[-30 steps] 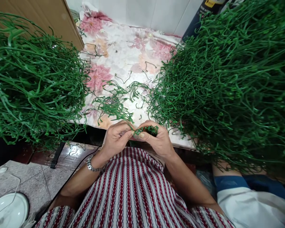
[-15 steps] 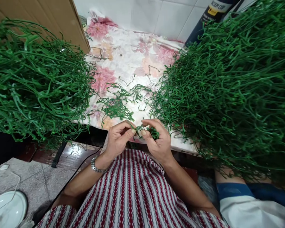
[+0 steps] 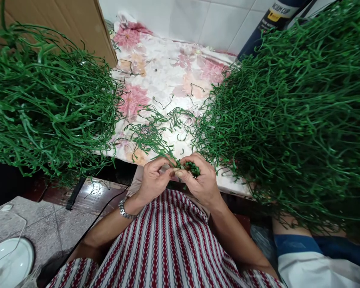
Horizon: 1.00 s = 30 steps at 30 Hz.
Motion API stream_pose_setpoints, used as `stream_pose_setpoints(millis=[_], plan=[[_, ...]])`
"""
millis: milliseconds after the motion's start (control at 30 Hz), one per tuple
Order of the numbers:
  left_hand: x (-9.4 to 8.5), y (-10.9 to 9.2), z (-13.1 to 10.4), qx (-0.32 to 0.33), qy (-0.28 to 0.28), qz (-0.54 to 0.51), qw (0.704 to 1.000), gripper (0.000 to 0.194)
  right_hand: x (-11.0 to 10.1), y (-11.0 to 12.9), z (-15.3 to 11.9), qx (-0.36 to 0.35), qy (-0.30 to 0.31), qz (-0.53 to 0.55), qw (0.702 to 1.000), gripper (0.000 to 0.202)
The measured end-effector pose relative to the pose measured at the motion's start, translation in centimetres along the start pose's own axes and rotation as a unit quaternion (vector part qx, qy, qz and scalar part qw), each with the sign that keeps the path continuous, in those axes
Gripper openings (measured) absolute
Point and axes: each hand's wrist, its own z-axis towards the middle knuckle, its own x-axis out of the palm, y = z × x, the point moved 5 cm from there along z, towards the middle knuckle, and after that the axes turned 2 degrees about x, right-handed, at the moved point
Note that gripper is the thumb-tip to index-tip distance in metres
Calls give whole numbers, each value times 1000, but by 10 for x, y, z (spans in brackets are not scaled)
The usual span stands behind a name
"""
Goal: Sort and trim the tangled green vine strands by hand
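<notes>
Close together at the table's front edge, both my hands pinch thin green plastic-looking stems. My left hand (image 3: 157, 176), with a metal watch on its wrist, has thumb and forefinger closed on the end of a stem. A small bunch of green stems (image 3: 193, 168) is tucked in the curled fingers of my right hand (image 3: 201, 176), whose thumb and forefinger meet close to the left fingertips. Just beyond lie loose green stems (image 3: 151, 136) on the flowered tablecloth (image 3: 171, 72). The exact point where the fingertips meet is partly hidden.
A big heap of thicker green stems (image 3: 54, 108) rises at the left, before a cardboard box (image 3: 106, 36). An even larger heap of thin stems (image 3: 282, 120) fills the right. Behind it stands a dark blue vacuum cup box (image 3: 264, 30). Another person's leg (image 3: 297, 244) shows at lower right.
My hands have drawn together, and the right thumb and forefinger, apart before, have closed at the stems near the left fingertips. The view has shifted slightly.
</notes>
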Motion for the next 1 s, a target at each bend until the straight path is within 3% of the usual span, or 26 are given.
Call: stream_pose_setpoints(millis=[100, 233, 333, 467, 533, 633, 733, 867, 1000], plan=[[1, -5, 3, 3, 33, 12, 999, 7, 1, -10, 1, 64, 35, 49, 996, 16], [3, -4, 10, -58, 103, -35, 992, 12, 3, -19, 3, 130, 105, 125, 978, 15], [2, -1, 14, -108, 136, -71, 982, 12, 2, -17, 9, 118, 136, 115, 977, 15], [-1, -5, 17, -131, 103, -83, 983, 10, 4, -12, 16, 91, 169, 56, 980, 15], [-1, -12, 19, -104, 95, -46, 989, 4, 3, -9, 19, 67, 163, 20, 984, 12], [1, -21, 20, -65, 128, 27, 989, 14, 3, -7, 18, 33, 154, -8, 987, 10], [0, -25, 20, -7, 148, 125, 981, 9, 3, -7, 16, 18, 159, -11, 987, 11], [1, -29, 19, 120, 139, 289, 939, 13, 1, -9, 16, 27, 151, -30, 988, 10], [3, -31, 18, 149, 159, 326, 920, 12, -1, -8, 17, 29, 170, -56, 983, 8]])
